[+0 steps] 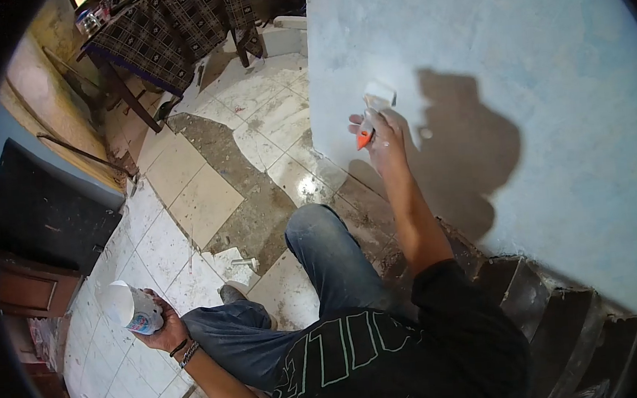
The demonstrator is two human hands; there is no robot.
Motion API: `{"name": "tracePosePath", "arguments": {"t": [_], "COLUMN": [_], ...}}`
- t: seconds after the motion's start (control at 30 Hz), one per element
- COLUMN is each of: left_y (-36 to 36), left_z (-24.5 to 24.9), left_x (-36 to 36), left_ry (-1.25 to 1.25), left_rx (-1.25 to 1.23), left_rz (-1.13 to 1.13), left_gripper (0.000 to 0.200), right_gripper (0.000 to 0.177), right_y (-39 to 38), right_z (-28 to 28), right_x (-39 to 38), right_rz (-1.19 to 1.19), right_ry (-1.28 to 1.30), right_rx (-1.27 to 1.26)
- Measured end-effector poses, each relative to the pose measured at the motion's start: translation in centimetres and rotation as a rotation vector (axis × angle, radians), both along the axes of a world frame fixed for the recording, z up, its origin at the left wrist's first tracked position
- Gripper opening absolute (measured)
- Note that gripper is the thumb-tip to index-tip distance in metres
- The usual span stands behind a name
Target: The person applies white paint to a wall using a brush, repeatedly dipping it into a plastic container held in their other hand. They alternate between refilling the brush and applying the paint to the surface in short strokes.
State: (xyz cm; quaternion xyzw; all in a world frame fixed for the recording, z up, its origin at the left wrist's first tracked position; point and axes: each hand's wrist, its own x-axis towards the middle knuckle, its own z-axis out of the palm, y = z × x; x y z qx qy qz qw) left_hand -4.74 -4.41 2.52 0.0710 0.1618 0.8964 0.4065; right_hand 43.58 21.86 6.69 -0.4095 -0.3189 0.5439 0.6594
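Observation:
My right hand (381, 140) is closed around a paintbrush (380, 95) with an orange handle end. Its wide, white-coated head lies against the pale blue wall (546, 54), where a whiter patch shows around it. Low on the left, my left hand (165, 327) grips a white plastic tub (134, 306) with a coloured label. The tub is tilted, and its contents cannot be made out from here. A bracelet and a dark band circle my left wrist.
Dark steps (560, 322) run along the wall's foot at lower right. A cloth-covered table (171, 31) stands at the back. The tiled floor (140, 258) has a broken, bare strip (239, 183), with a small white fitting (245, 264) beside my foot. A black panel (50, 205) leans left.

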Motion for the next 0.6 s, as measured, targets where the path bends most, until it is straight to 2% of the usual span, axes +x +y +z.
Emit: {"name": "tracePosePath", "arguments": {"t": [0.07,0.1,0.17,0.23,0.33,0.4,0.47,0.53,0.57,0.6], "left_y": [-0.2,-0.3,-0.2,-0.1,0.1,0.2,0.1,-0.2,-0.3,-0.3], "left_z": [-0.6,-0.7,-0.6,-0.2,-0.1,0.7,0.6,-0.1,-0.4,-0.5], "left_x": [-0.5,-0.7,-0.5,-0.2,-0.3,0.7,0.8,-0.3,-0.8,-1.2], "left_ry": [0.014,0.018,0.014,0.013,0.045,0.014,0.017,-0.004,-0.013,-0.022], "left_rx": [0.005,0.004,-0.015,-0.037,-0.027,-0.034,-0.020,-0.004,0.004,0.011], "left_rz": [0.008,0.010,-0.006,-0.015,-0.020,0.002,-0.011,-0.038,-0.050,-0.063], "left_gripper": [0.067,0.067,0.067,0.067,0.068,0.067,0.067,0.069,0.069,0.070], "right_gripper": [0.035,0.031,0.029,0.027,0.027,0.024,0.025,0.025,0.026,0.026], "right_y": [0.2,0.5,3.6,5.6,5.6,-0.9,-3.1,-3.9,-3.6,-3.2], "right_z": [1.5,1.6,-1.7,-8.7,-24.8,-22.4,-24.4,-23.4,-20.3,-17.2], "right_x": [-1.6,-2.5,-3.0,-1.9,-0.4,-1.5,-0.1,2.6,3.9,4.6], "right_rz": [0.052,0.047,-0.022,-0.062,0.000,0.118,-0.018,-0.154,-0.223,-0.219], "right_ry": [-0.125,-0.177,-0.271,-0.373,-0.592,-0.145,-0.081,-0.061,-0.075,0.045], "right_rx": [0.138,0.190,0.159,0.086,-0.123,-0.421,-0.401,-0.382,-0.375,-0.291]}}
